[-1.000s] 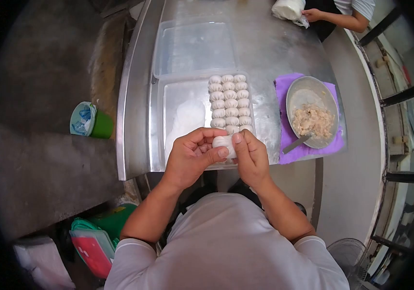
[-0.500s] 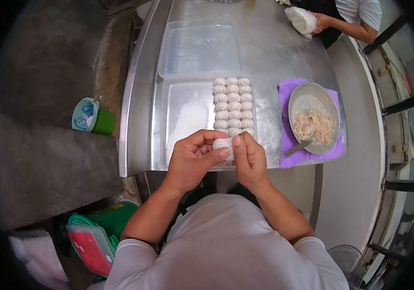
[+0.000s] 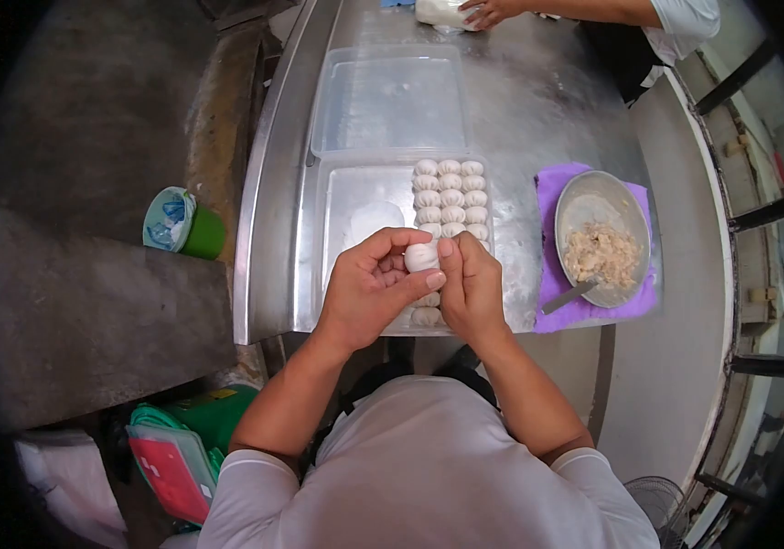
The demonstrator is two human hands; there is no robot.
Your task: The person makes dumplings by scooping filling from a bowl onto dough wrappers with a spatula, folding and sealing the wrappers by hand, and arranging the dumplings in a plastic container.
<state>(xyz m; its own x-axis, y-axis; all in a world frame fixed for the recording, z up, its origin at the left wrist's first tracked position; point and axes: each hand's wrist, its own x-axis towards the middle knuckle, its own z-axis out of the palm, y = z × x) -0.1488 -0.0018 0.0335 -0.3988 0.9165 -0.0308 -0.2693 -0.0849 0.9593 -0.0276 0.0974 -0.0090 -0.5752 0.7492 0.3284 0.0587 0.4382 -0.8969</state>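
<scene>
Between my two hands is a white pleated dumpling, above the near part of a clear plastic tray. The fingers and thumb of my left hand close round its left side. My right hand pinches its right side between thumb and fingers. Rows of pleated dumplings line the tray's right part, partly hidden by my hands. White powder lies in the tray's left part.
Beyond the tray lies a clear lid. To the right, a metal bowl of filling with a spatula sits on a purple cloth. A co-worker's hand touches a white bag. A green bin stands left.
The co-worker's hand and the white bag have moved left across the far table. My hands have turned the dumpling slightly, and its rounded pleated side shows more. The camera view has shifted a little.
</scene>
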